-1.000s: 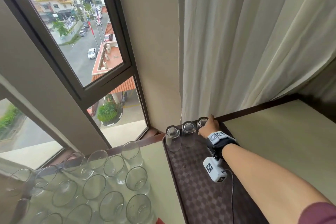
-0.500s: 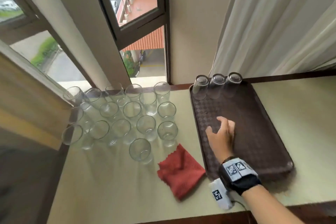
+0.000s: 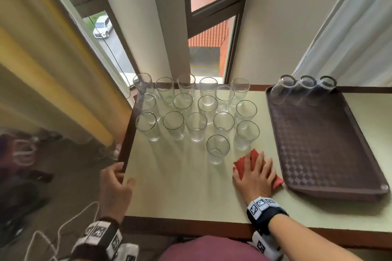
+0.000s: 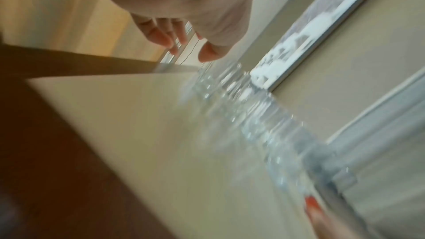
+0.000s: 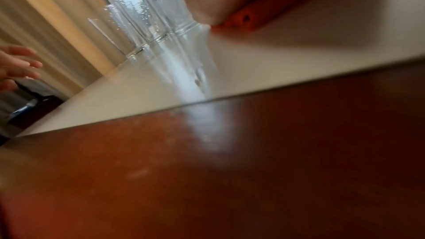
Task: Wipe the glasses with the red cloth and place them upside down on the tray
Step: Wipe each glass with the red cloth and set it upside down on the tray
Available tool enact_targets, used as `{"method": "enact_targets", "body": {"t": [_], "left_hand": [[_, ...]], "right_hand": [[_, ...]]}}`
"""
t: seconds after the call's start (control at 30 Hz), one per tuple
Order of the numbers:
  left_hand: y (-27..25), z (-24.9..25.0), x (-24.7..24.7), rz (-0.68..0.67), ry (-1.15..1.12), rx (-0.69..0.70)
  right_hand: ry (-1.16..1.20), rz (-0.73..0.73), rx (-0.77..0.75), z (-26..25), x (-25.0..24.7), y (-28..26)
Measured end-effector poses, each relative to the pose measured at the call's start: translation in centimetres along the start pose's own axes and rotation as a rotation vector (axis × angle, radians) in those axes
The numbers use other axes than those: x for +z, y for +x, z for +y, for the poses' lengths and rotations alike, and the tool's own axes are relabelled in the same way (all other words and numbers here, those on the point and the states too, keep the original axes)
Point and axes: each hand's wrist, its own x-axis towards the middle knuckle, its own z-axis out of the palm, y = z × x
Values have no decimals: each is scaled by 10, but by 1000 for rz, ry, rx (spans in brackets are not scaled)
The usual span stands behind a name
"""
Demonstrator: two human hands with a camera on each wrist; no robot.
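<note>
Several clear glasses (image 3: 196,112) stand upright in rows on the pale table, the nearest one (image 3: 217,149) alone in front. The red cloth (image 3: 244,164) lies flat beside the brown tray (image 3: 318,154), and my right hand (image 3: 257,170) rests on it with fingers spread; the right wrist view shows the cloth (image 5: 243,19) under the palm. Three glasses (image 3: 305,89) stand upside down along the tray's far edge. My left hand (image 3: 118,178) hovers at the table's left front corner, fingers relaxed and holding nothing; the left wrist view shows its fingers (image 4: 165,40) loose above the table edge.
A window (image 3: 210,27) and a wall run behind the table. A yellow curtain (image 3: 53,70) hangs on the left and a white curtain (image 3: 350,27) on the right. The table's brown front edge (image 3: 191,224) is close to my body. Cables (image 3: 53,229) hang at lower left.
My right hand left the upside-down glasses, drew back across the tray and now lies on the red cloth. My left hand has come into view at the table's left corner.
</note>
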Motion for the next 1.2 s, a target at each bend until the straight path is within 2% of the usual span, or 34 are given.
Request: {"method": "enact_targets", "body": {"t": [0.13, 0.27, 0.4, 0.53, 0.63, 0.73, 0.8, 0.9, 0.97, 1.03, 1.1, 1.2], "left_hand": [[54, 31, 16, -59, -75, -45], [94, 47, 36, -174, -134, -72], [120, 46, 59, -305, -163, -86], [130, 34, 72, -308, -251, -90], [127, 30, 75, -273, -278, -31], [123, 27, 70, -308, -289, 6], [124, 30, 60, -344, -320, 0], [123, 48, 33, -399, -371, 24], [122, 63, 9, -442, -381, 107], [121, 81, -15, -520, -407, 193], [119, 104, -33, -607, -429, 275], [114, 140, -43, -707, -496, 394]], "right_hand": [[26, 26, 35, 2, 6, 6], [56, 36, 69, 3, 9, 12], [27, 12, 115, 9, 3, 19], [125, -14, 176, 6, -11, 22], [368, 46, 281, 1, -28, 19], [649, 103, 405, 3, -49, 14], [951, 137, 524, 2, -62, 8], [1519, 119, 615, -9, -88, -6], [1684, 113, 582, -27, -115, -19], [1699, 157, 524, -52, -149, -32], [1714, 179, 403, -78, -175, -40], [1803, 81, 197, -124, -200, -43]]}}
